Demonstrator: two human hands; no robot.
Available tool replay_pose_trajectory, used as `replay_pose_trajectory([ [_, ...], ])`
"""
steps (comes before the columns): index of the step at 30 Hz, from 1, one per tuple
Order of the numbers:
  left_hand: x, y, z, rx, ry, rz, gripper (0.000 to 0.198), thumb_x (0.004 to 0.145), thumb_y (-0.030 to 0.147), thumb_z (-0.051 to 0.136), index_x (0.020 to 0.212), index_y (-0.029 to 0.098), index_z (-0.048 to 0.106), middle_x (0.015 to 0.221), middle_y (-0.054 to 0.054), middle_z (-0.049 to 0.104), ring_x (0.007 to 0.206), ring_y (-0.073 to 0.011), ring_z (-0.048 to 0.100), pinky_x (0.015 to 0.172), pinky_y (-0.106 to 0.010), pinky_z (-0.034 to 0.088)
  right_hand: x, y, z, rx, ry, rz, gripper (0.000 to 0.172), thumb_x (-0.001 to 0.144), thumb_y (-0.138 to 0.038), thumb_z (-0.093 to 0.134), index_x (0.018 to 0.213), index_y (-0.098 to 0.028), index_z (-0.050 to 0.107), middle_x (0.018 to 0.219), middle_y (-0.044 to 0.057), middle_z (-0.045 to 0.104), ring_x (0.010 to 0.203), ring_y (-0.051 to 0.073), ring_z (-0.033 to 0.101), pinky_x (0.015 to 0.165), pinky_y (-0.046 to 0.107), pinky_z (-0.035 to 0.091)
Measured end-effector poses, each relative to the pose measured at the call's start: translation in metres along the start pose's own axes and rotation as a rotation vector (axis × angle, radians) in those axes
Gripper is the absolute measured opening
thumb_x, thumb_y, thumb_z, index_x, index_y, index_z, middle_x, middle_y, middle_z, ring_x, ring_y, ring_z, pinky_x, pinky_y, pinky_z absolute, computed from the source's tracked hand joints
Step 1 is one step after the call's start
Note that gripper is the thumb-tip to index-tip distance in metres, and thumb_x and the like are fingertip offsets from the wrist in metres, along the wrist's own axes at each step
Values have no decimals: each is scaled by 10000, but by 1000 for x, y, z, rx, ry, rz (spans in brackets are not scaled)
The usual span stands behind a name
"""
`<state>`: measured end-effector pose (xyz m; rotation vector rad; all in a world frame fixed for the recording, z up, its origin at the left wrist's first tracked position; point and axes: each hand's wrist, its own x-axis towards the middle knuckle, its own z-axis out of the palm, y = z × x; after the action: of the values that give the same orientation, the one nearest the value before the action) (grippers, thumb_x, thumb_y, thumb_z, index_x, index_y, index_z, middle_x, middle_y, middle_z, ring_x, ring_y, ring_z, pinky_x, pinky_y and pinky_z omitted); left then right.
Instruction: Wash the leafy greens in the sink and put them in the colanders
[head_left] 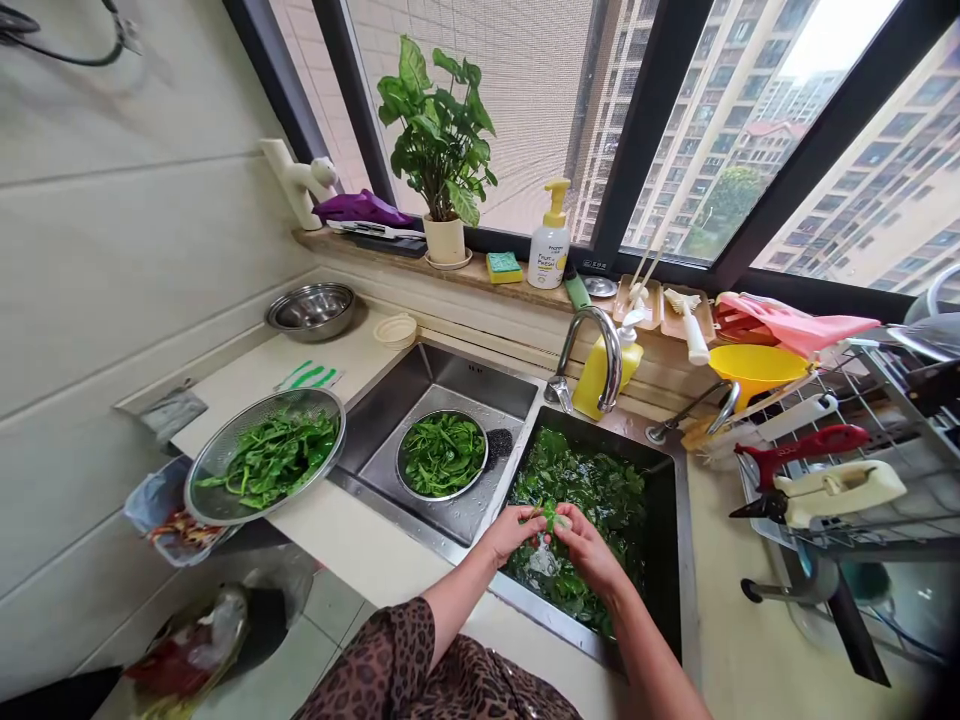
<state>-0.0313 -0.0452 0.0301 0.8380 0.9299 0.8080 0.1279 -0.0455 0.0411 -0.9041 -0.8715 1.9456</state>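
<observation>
Over the right sink basin (679,540), my left hand (517,530) and my right hand (585,547) meet, fingers pinched on a small sprig of leafy greens (551,516). Below them, many loose leaves (577,475) float in water in the basin. A round metal colander (442,455) full of greens sits in the left sink basin (382,400). On the counter at the left, a larger mesh strainer (196,480) holds another heap of green leaves (281,455).
A chrome faucet (611,350) rises behind the basins, beside a yellow soap bottle (592,375). A dish rack (862,400) with knives and scissors stands at right. Metal bowls (311,312) sit back left. The windowsill holds a potted plant (445,240), sponge (504,267) and pump bottle (548,255).
</observation>
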Motion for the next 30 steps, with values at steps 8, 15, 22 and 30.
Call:
replay_pose_trajectory([
  [8,4,-9,-4,-11,120,-2,396,551,442,732,682,110,563,624,35,478,528,-68,444,521,-209,361,6,29,-26,-243,12,57,281,703,-396,620,861,-241,446,672,-44,540,620,133,535,633,280,407],
  [15,2,-4,-2,133,114,-17,309,577,369,700,580,130,504,584,35,469,570,-88,444,569,-223,360,43,7,-80,-1326,287,6,258,690,-235,542,945,-234,584,977,53,591,900,216,532,759,342,406],
  [22,-2,4,3,135,18,-43,289,612,283,631,491,152,403,680,-36,614,680,-151,558,642,-270,398,142,-27,-74,-1703,252,149,478,736,-246,565,1198,-356,508,1417,62,282,1288,304,225,928,494,296],
  [30,3,-6,-2,-6,89,-182,442,509,340,754,716,169,403,682,53,484,479,-45,434,445,-200,408,163,25,-91,-1565,126,400,401,769,-333,526,1160,-247,561,1209,130,563,1129,287,495,905,468,357],
])
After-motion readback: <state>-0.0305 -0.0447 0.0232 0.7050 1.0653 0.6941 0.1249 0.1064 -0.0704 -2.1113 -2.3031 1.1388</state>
